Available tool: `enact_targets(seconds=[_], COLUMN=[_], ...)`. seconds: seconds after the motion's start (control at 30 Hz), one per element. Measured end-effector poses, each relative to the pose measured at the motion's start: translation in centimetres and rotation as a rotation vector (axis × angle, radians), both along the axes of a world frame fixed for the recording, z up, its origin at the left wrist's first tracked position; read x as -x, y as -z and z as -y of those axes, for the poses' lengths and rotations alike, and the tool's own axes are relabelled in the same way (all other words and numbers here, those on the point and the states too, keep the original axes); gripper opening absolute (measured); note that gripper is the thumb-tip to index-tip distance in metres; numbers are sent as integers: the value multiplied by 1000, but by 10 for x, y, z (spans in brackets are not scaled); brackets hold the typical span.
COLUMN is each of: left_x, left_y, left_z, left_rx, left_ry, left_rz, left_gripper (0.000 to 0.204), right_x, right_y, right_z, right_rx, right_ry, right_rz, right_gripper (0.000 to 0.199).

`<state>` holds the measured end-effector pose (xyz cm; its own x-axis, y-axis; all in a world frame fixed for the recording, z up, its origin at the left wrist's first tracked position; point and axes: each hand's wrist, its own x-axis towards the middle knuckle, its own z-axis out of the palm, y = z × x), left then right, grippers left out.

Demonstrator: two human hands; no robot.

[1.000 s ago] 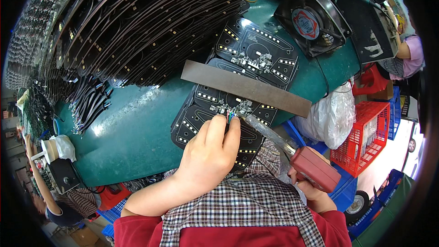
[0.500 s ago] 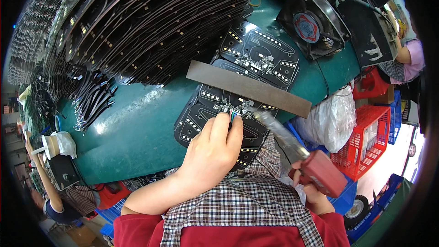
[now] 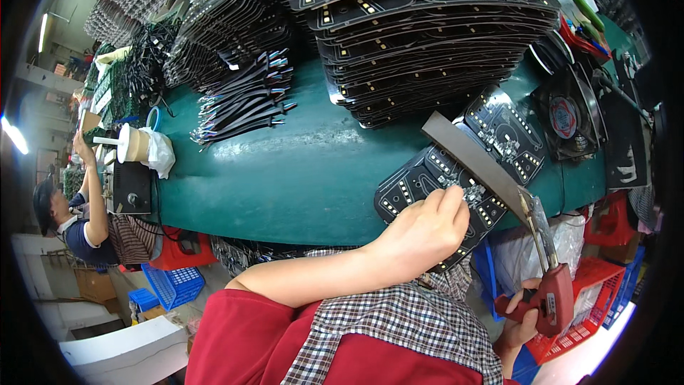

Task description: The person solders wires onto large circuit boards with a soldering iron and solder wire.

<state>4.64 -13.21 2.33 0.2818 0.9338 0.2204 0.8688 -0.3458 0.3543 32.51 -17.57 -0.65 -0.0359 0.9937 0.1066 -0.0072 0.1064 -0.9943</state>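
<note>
My left hand [image 3: 429, 229] rests over a black circuit board [image 3: 405, 184] with small white LEDs, at the table's front edge. Its fingers are bent and pressed together beside the cluster of small parts mid-board; what they pinch is hidden. A flat dark metal bar [image 3: 476, 164] lies across this board and a second black board [image 3: 529, 132] behind it. In my right hand [image 3: 519, 324], gripped by the handle, is a red soldering gun [image 3: 556, 299]. Its long tip points up and stands by the near end of the bar, right of my left hand.
A tall stack of black boards [image 3: 427, 39] stands at the back. Left of it lie bundled short cables [image 3: 246, 100]. A solder spool [image 3: 132, 144] sits at the table's left end, a fan [image 3: 570, 115] at the right. A co-worker [image 3: 89, 224] is far left; a red crate [image 3: 598, 289] stands lower right.
The view has swung left, so the boards appear farther right. The soldering gun's tip has left the small parts for the bar's near end. Coloured wires seen at my left fingertips are now hidden.
</note>
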Motion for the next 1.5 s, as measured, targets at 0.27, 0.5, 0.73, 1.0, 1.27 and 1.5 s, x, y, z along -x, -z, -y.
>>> enact_targets(seconds=[0.27,0.5,0.73,1.0,1.27,1.5], left_x=[16,13,13,13,18,9], left_y=[4,1,1,10,11,8], left_z=[16,10,8,7,4,7], left_rx=[31,26,-21,-147,-143,-72], left_ry=[-4,43,66,103,108,85], left_rz=[82,11,-84,-135,-86,-38], left_gripper=[41,42,44,37,37,43], right_x=[-1,6,-7,-5,8,7], right_y=[-12,-12,2,3,-7,-1], right_z=[4,2,13,10,6,9], right_rx=[247,393,279,248,222,189], right_ry=[-107,-185,-303,-334,-318,-289], right_rz=[-160,-171,339,349,335,316], right_gripper=[71,76,67,73,70,69])
